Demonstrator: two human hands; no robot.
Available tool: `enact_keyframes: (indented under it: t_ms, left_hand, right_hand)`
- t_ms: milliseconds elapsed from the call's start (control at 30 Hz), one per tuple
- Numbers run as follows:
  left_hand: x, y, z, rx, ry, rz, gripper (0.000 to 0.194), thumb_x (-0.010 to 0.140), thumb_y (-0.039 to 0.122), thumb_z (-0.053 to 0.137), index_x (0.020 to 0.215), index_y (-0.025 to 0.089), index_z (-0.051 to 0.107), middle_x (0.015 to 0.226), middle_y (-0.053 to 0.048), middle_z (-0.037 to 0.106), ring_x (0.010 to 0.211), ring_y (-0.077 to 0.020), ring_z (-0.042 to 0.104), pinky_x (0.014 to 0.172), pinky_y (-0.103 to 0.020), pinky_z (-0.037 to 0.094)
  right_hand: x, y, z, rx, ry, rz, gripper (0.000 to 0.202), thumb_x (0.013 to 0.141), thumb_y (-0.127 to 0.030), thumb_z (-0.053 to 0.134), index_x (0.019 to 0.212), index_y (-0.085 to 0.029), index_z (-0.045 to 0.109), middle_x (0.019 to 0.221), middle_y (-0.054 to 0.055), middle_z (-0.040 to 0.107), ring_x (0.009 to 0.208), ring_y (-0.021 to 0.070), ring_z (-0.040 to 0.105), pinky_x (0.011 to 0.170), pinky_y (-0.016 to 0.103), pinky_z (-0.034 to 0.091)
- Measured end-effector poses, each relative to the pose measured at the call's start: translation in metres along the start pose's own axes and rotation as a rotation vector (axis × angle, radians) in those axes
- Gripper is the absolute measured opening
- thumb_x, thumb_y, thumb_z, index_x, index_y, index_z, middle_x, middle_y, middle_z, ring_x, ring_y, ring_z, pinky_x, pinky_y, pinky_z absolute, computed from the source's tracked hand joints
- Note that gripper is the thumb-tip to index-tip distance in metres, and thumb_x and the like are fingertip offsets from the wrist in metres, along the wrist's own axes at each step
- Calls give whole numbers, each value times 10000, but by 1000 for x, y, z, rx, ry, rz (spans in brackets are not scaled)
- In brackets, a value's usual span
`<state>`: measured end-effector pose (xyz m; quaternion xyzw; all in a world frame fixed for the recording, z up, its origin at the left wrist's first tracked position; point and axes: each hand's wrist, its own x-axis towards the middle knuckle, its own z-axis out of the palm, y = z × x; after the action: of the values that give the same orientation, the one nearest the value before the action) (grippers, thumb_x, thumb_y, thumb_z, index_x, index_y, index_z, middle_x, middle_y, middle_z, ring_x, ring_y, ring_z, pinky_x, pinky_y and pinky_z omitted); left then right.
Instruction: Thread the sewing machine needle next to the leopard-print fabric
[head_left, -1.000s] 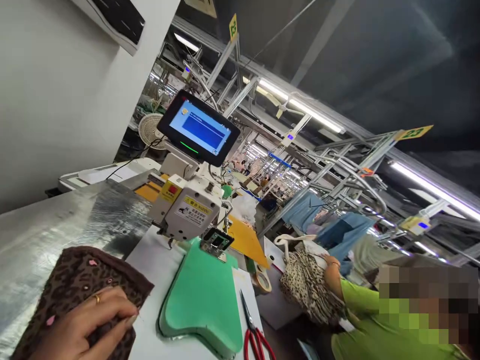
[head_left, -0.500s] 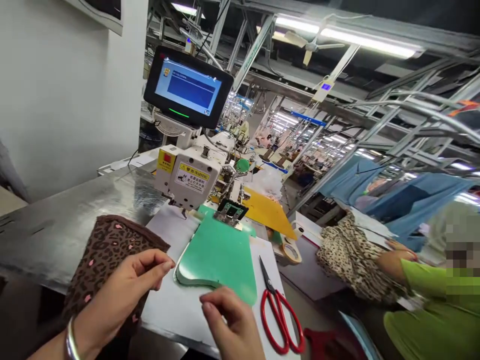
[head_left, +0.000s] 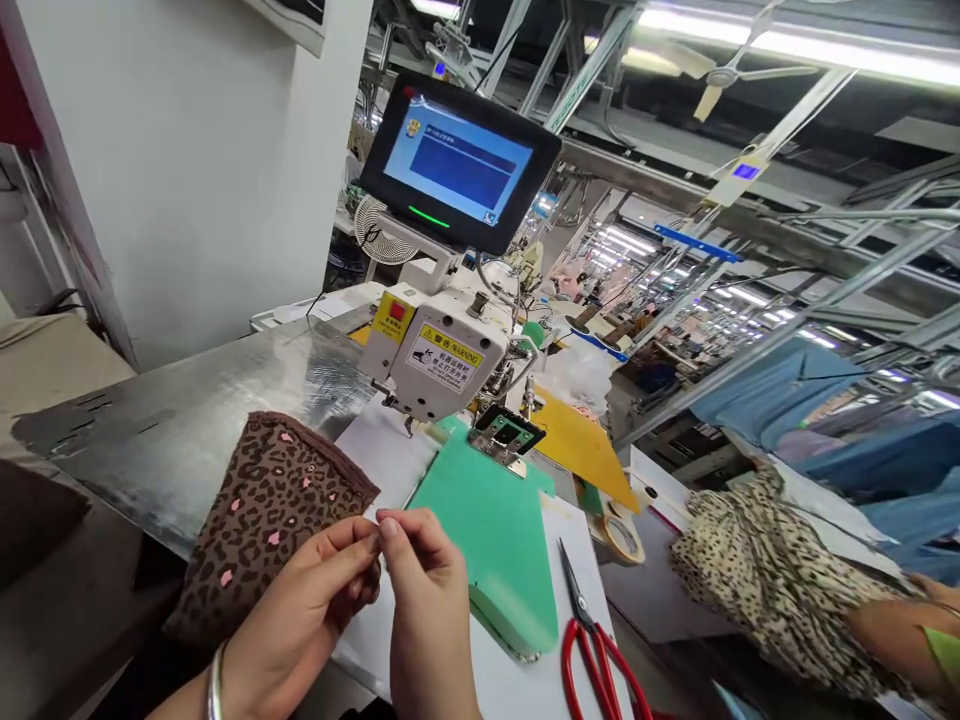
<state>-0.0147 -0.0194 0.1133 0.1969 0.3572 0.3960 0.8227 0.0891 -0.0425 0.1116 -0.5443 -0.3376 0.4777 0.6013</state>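
Leopard-print cloth [head_left: 274, 520] lies on the metal table [head_left: 172, 420], its right edge lapping onto the white board [head_left: 375, 455] beside the green template [head_left: 491, 530]. My left hand [head_left: 300, 620] rests on the cloth's near corner, thumb and forefinger pinched; my right hand [head_left: 427, 600] meets it fingertip to fingertip, also pinched. Whatever sits between them is too small for me to make out, perhaps a thread or the cloth's edge. If it is a thread, I judge a sharp tug could snap it or pucker the seam. The cloth hangs partly over the table's near edge, so pulling toward me could drag it off. The red scissors [head_left: 596, 650] lie open-bladed just right of my right hand; a careless sweep could catch them. The sewing machine [head_left: 435, 355] stands behind, well apart from my fingers.
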Motion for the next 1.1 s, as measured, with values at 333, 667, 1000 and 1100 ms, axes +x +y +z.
enact_keyframes:
  t_ms: [333, 667, 1000, 1100]
  left_hand:
    - [8, 1, -19, 851, -43, 304, 360, 832, 396, 583, 1146, 227, 635, 900, -21, 634, 880, -172, 607, 813, -265, 493]
    - [42, 26, -28, 1681, -113, 803, 277, 946, 148, 416, 1019, 192, 679, 1051, -88, 644, 1012, -302, 607, 867, -536, 498]
    - [53, 13, -45, 1636, -148, 913, 272, 912, 120, 417, 1015, 179, 661, 1177, -102, 623, 1128, -304, 559, 925, -541, 456]
    - [53, 15, -43, 1649, -123, 974, 257, 904, 129, 430, 992, 175, 666, 1171, -104, 644, 1121, -297, 578, 920, -499, 450]
  right_hand:
    - [31, -23, -30, -238, 69, 115, 397, 740, -571, 714, 778, -176, 704, 702, -3, 559, 705, 131, 470, 673, 249, 371]
    - [127, -11, -34, -882, 126, -9, 301, 728, -413, 546, 712, -166, 718, 784, 44, 613, 750, 195, 547, 726, 318, 400]
    - [153, 5, -20, -1377, 196, -112, 224, 839, -260, 572, 799, -209, 787, 943, 62, 704, 944, 227, 564, 769, 337, 324]
    - [154, 8, -18, -1421, 217, -130, 234, 827, -264, 556, 776, -210, 778, 917, 68, 706, 949, 235, 561, 757, 336, 318]
